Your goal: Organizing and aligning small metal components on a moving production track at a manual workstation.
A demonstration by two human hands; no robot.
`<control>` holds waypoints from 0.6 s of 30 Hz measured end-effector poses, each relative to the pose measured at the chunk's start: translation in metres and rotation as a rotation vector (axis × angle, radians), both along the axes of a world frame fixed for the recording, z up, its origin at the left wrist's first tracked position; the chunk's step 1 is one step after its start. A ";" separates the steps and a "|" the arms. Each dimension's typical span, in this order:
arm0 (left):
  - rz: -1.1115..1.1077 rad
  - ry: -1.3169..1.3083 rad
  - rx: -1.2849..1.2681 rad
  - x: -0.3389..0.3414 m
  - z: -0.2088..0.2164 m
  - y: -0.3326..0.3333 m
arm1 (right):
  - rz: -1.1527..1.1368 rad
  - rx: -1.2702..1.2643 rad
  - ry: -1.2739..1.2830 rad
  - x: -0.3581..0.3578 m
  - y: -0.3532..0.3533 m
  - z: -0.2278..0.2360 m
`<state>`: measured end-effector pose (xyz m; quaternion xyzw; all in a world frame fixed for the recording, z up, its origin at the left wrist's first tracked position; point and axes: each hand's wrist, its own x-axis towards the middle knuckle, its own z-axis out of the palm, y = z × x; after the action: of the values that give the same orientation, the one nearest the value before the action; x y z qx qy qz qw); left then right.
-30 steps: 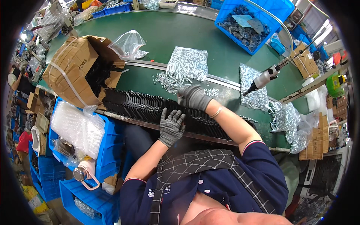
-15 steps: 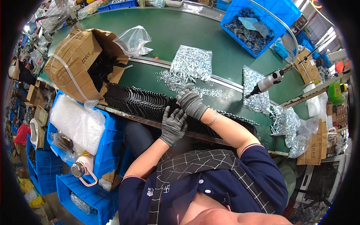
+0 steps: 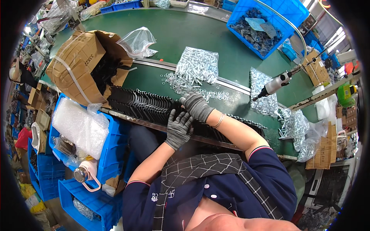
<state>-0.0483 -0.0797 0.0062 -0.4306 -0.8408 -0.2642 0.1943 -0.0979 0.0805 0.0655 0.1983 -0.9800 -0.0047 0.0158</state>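
Note:
A long row of black curved parts (image 3: pixel 140 103) stands packed along the near edge of the bench, with small rings along its far side. My left hand (image 3: pixel 179 130), in a grey striped glove, lies against the row's near side with its fingers stretched and spread. Just beyond it, my gloved right hand (image 3: pixel 197 107) bends over the row with fingers drawn together; whatever is between the fingertips is hidden. Loose metal washers (image 3: pixel 175 84) are scattered past the right fingertips. Behind them lies a clear bag of silver bolts (image 3: pixel 197 63).
An open cardboard box (image 3: pixel 73 73) of black parts stands at the left. A power screwdriver (image 3: pixel 273 85) hangs at the right above another bag of hardware (image 3: pixel 260 79). A blue bin (image 3: pixel 285 15) sits at the far right, and a blue crate (image 3: pixel 111 142) is beside my left leg.
My right hand has shifted slightly toward me, its fingertips drawing back from the washers to the row. My left hand stays nearly in place.

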 end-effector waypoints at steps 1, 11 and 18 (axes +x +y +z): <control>-0.003 -0.001 0.005 0.000 0.000 0.001 | 0.015 0.027 0.004 0.002 0.002 0.000; 0.002 -0.004 -0.003 -0.001 0.000 0.000 | 0.027 0.138 0.025 0.000 -0.003 0.005; 0.015 -0.001 -0.040 -0.001 0.001 0.000 | -0.036 0.070 -0.001 0.006 0.000 -0.010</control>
<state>-0.0493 -0.0798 0.0068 -0.4278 -0.8494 -0.2460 0.1870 -0.0919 0.0805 0.0555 0.1808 -0.9827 -0.0393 0.0084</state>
